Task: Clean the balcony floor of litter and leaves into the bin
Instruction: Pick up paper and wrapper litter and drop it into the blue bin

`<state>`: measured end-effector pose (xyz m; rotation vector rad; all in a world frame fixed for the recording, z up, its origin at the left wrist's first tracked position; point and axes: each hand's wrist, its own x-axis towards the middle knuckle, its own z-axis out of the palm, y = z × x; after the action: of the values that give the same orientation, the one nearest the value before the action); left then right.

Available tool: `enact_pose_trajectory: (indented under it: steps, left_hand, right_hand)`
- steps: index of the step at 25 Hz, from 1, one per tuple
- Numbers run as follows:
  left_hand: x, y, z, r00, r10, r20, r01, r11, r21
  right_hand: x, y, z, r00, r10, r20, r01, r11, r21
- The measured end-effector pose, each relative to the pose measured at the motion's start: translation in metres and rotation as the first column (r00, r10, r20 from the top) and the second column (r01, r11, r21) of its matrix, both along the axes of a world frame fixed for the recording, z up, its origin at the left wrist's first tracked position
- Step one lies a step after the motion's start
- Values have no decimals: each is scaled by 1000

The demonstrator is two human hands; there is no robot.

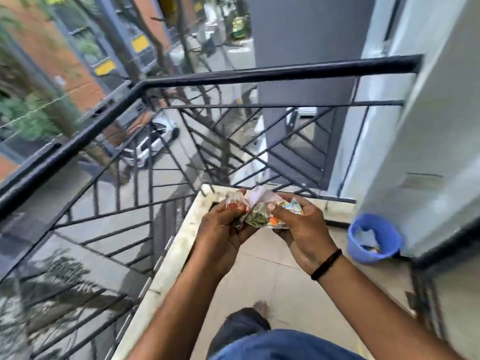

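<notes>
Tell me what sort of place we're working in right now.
Most likely an upper-floor balcony: a black metal railing edges the tiled floor, a white car sits on the street below, and a blue bin stands by the wall.

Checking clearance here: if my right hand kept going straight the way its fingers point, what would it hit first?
The right hand points up-left into the bundle of wrappers it grips, so it meets that first, then probably the left hand holding the other side.
</notes>
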<state>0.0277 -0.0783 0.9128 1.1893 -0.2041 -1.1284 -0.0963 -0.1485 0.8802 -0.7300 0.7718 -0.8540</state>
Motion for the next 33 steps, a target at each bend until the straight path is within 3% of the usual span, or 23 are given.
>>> enact_pose_trajectory:
  steps: [4,10,14,17,20,23,26,33]
  left_hand:
    - [2,-83,-6,975,-212,-62,211,977,-25]
    - [1,-193,-49,863,-483,-147,499,861,101]
    - [-54,-252,-98,712,-671,-206,700,655,286]
    - [-97,-292,-147,550,-802,-233,806,435,402]
    - [-133,-344,-222,445,-869,-215,796,274,539]
    - [-156,-388,-292,411,-879,-242,770,193,608]
    - [-182,-436,-374,391,-888,-242,734,143,664]
    - [-230,-528,-534,319,-930,-181,690,97,717]
  right_hand:
    - [-2,-62,-13,956,-294,-17,295,955,22]
    - [-6,-130,-49,837,-534,-122,546,832,97]
    - [-53,-152,-102,660,-718,-221,751,623,219]
    - [-92,-161,-159,581,-769,-267,801,481,356]
    - [-131,-184,-220,572,-737,-359,795,390,464]
    - [-155,-214,-276,562,-715,-416,787,308,534]
    - [-173,-257,-345,538,-704,-463,796,244,554]
    - [-195,-351,-495,442,-729,-523,760,-5,650]
